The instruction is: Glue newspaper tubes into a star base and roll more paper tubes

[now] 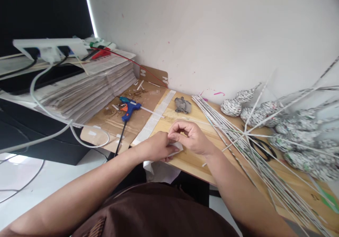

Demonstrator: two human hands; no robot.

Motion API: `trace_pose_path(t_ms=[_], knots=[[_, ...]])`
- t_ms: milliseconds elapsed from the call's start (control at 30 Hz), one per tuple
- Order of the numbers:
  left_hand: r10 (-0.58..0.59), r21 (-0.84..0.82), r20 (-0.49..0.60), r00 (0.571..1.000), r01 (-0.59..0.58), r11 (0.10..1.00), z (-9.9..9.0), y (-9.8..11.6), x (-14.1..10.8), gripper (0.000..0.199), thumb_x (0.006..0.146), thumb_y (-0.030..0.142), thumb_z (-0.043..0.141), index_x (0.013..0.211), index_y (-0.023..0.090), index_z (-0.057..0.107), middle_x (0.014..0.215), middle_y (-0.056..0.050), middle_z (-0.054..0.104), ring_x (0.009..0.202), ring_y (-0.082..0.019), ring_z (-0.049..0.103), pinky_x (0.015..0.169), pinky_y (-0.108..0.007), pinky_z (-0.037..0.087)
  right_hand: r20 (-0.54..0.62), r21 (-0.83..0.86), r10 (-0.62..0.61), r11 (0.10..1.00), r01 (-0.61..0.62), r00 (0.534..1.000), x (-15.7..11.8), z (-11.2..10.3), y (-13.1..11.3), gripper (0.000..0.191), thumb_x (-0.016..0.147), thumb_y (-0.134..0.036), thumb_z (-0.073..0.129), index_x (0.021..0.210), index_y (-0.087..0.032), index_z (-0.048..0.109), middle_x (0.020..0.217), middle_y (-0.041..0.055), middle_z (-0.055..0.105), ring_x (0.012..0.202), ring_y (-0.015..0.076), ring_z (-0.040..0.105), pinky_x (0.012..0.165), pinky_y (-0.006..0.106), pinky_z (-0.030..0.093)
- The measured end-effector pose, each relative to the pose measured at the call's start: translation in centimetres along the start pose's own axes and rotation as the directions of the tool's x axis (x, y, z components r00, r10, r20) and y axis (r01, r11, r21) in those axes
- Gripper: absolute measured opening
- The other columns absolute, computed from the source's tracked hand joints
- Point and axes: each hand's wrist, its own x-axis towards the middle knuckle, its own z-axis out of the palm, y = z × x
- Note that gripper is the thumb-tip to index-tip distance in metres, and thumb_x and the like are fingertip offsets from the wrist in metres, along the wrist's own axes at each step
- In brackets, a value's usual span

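My left hand (159, 147) is at the front edge of the wooden table, its fingers bent around a piece of white paper (179, 147). My right hand (192, 137) meets it from the right, thumb and forefinger pinched together by the left knuckles. Whatever sits in that pinch is too small to make out. Just beyond the hands lies a crumpled grey cloth-like lump (182, 105). A blue glue gun (129, 108) rests on cardboard to the left, with a pale stick reaching out of its back.
Stacked newspapers (97, 90) carry a white power strip (50, 48) and cables at left. Rolled paper sticks (233, 134) cross the table at right, with a star of joined sticks over black-handled scissors (262, 148). Woven paper gourd shapes (235, 102) stand along the wall.
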Motion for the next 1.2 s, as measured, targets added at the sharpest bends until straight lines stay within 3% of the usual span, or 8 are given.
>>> trace_pose_path(t_ms=[167, 400, 533, 633, 733, 800, 900, 1200], knots=[[-0.056, -0.272, -0.119, 0.991, 0.022, 0.962, -2.3, -1.0, -0.5, 0.026, 0.080, 0.043, 0.058, 0.073, 0.018, 0.059, 0.061, -0.002, 0.065, 0.058, -0.019, 0.067, 0.052, -0.026, 0.052, 0.276, 0.177, 0.122, 0.968, -0.175, 0.953, -0.4, -1.4, -0.5, 0.023, 0.092, -0.036, 0.055, 0.082, -0.015, 0.056, 0.078, 0.0020, 0.056, 0.071, 0.0118, 0.050, 0.066, 0.025, 0.040], [-0.102, -0.477, -0.265, 0.959, -0.038, 0.878, -3.7, -2.2, -0.9, 0.031, 0.078, 0.044, 0.066, 0.086, 0.015, 0.067, 0.073, -0.004, 0.068, 0.068, -0.017, 0.067, 0.057, -0.024, 0.053, 0.655, -0.066, 0.287, 0.943, -0.326, 0.699, -0.7, -0.8, -0.7, 0.043, 0.081, -0.047, 0.067, 0.058, -0.014, 0.052, 0.052, -0.0063, 0.042, 0.049, 0.0050, 0.034, 0.049, 0.020, 0.029], [-0.144, -0.608, -0.303, 0.942, -0.075, 0.790, -3.2, -2.4, -0.5, 0.030, 0.077, 0.041, 0.070, 0.090, 0.015, 0.068, 0.080, -0.006, 0.071, 0.073, -0.016, 0.068, 0.061, -0.022, 0.054, 0.749, -0.015, 0.290, 0.906, -0.422, 0.595, -0.8, -0.9, -0.4, 0.032, 0.074, -0.039, 0.075, 0.097, -0.017, 0.072, 0.082, 0.0016, 0.068, 0.072, 0.0106, 0.061, 0.064, 0.020, 0.044], [-0.158, -0.672, -0.290, 0.944, -0.083, 0.736, -2.8, -2.2, -0.3, 0.031, 0.077, 0.039, 0.071, 0.095, 0.014, 0.066, 0.079, -0.006, 0.071, 0.071, -0.015, 0.069, 0.061, -0.020, 0.054, 0.617, 0.012, 0.365, 0.882, -0.472, 0.697, -0.5, -1.8, 0.4, 0.035, 0.080, -0.046, 0.067, 0.099, -0.016, 0.073, 0.084, 0.0063, 0.071, 0.075, 0.0135, 0.066, 0.062, 0.020, 0.047], [-0.145, -0.689, -0.274, 0.951, -0.089, 0.719, -2.4, -1.9, -0.1, 0.032, 0.078, 0.039, 0.071, 0.097, 0.013, 0.064, 0.078, -0.007, 0.071, 0.070, -0.014, 0.068, 0.059, -0.019, 0.053, 0.254, 0.025, 0.429, 0.893, -0.449, 0.867, 0.0, -2.5, 1.6, 0.038, 0.088, -0.046, 0.057, 0.080, -0.012, 0.073, 0.071, 0.0071, 0.069, 0.062, 0.0115, 0.063, 0.056, 0.021, 0.046], [-0.134, -0.692, -0.272, 0.953, -0.097, 0.715, -2.1, -1.8, 0.1, 0.034, 0.079, 0.039, 0.070, 0.100, 0.014, 0.062, 0.079, -0.007, 0.071, 0.070, -0.015, 0.069, 0.059, -0.020, 0.054, 0.056, 0.071, 0.393, 0.916, -0.396, 0.918, 0.3, -2.4, 2.3, 0.024, 0.085, -0.033, 0.062, 0.095, -0.014, 0.072, 0.081, 0.0070, 0.070, 0.068, 0.0116, 0.063, 0.061, 0.022, 0.049], [-0.110, -0.691, -0.278, 0.954, -0.119, 0.713, -1.8, -1.9, 0.6, 0.035, 0.080, 0.039, 0.070, 0.102, 0.014, 0.060, 0.081, -0.007, 0.071, 0.071, -0.016, 0.069, 0.061, -0.022, 0.056, -0.038, 0.108, 0.378, 0.922, -0.373, 0.925, 0.6, -1.8, 2.8, 0.032, 0.081, -0.022, 0.063, 0.112, -0.018, 0.066, 0.093, 0.0065, 0.070, 0.072, 0.0117, 0.064, 0.064, 0.023, 0.050], [-0.089, -0.726, -0.257, 0.962, -0.131, 0.675, -0.8, -1.9, 2.0, 0.031, 0.079, 0.037, 0.070, 0.099, 0.013, 0.064, 0.083, -0.007, 0.070, 0.074, -0.014, 0.067, 0.065, -0.022, 0.056, -0.163, 0.107, 0.434, 0.901, -0.421, 0.886, 0.7, -1.6, 3.0, 0.036, 0.081, -0.048, 0.064, 0.072, -0.013, 0.068, 0.066, 0.0039, 0.067, 0.053, 0.0102, 0.058, 0.048, 0.021, 0.042]])
